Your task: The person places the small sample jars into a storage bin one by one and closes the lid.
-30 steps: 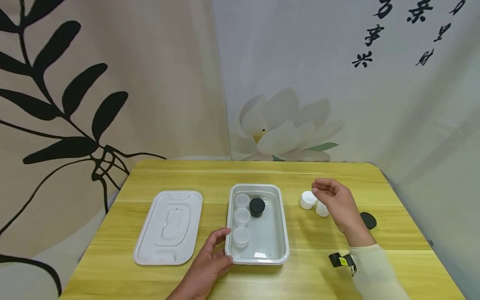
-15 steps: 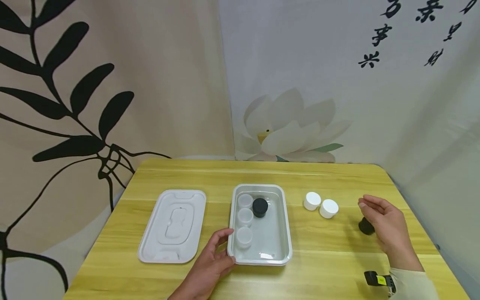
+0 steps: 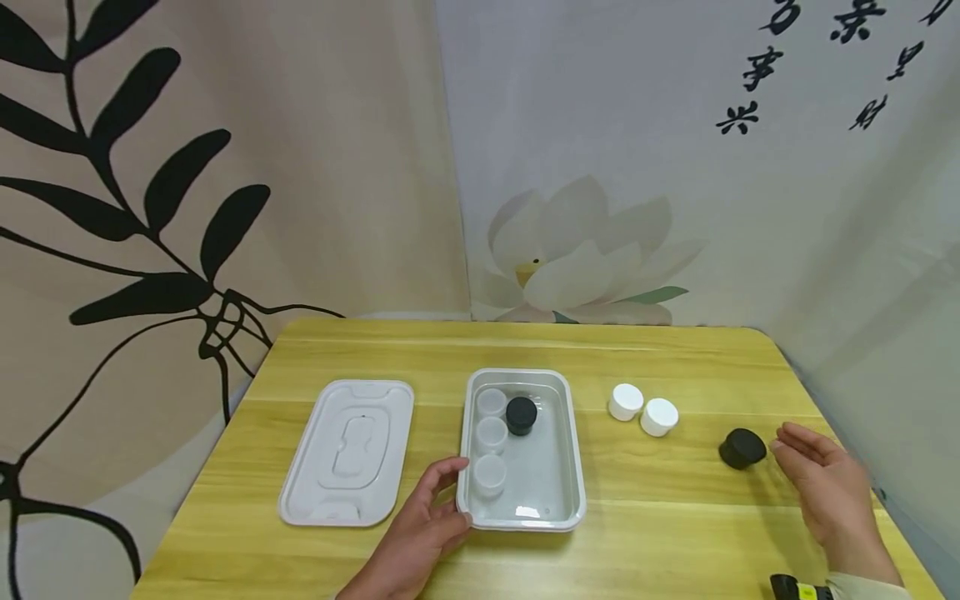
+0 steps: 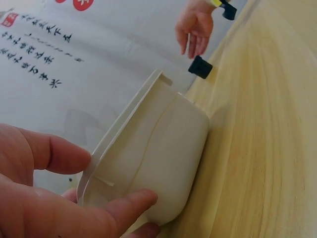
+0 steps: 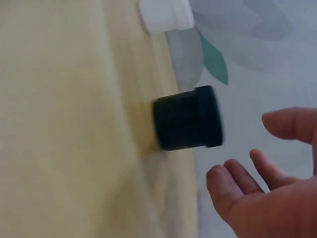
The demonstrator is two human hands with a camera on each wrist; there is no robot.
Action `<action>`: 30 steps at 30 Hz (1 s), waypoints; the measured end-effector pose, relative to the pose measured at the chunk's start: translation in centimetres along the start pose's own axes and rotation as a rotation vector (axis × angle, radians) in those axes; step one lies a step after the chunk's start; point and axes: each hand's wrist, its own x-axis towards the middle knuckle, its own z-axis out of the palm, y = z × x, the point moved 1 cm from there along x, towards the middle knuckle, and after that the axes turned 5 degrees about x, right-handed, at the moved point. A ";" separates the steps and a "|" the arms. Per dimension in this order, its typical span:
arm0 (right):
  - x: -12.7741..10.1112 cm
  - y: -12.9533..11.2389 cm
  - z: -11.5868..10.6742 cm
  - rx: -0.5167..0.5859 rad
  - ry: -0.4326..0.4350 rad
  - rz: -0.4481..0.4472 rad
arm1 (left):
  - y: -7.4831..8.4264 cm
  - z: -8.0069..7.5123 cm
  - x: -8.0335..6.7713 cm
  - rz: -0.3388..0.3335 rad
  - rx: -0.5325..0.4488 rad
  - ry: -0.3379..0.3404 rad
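Observation:
A white plastic food box (image 3: 558, 467) stands lidless on the table, holding three white jars (image 3: 491, 435) in a column along its left side and one black jar (image 3: 521, 415) beside them. My left hand (image 3: 416, 529) grips its near left rim, with one finger along the outer wall (image 4: 163, 144) in the left wrist view. Over on the right, another black jar (image 3: 742, 448) stands upright. Close to its right side is my right hand (image 3: 832, 492), fingers apart from the jar and holding nothing. In the right wrist view that black jar (image 5: 188, 119) sits just beyond the fingertips.
Two white jars (image 3: 626, 402) (image 3: 659, 417) stand side by side right of the box. Left of it lies a white lid (image 3: 348, 454), flat on the wooden table (image 3: 637, 546). Printed curtains (image 3: 337, 167) hang behind the table.
My right hand has moved rightward and nearer, from beside the white jars past the black jar to its right side. My left hand stays at the box.

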 end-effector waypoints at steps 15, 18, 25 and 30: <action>0.4 2.6 1.1 -0.122 0.000 0.158 | 0.3 -0.1 -0.1 -0.005 0.008 -0.011; 0.4 2.7 1.2 -0.093 -0.009 0.144 | 0.3 -0.1 -0.1 -0.008 0.010 -0.008; 0.4 2.3 1.6 -0.087 -0.006 0.128 | 0.1 -0.1 -0.2 -0.007 -0.004 -0.006; 0.4 1.6 2.4 -0.088 -0.005 0.087 | 0.1 -0.2 -0.1 -0.003 -0.012 -0.012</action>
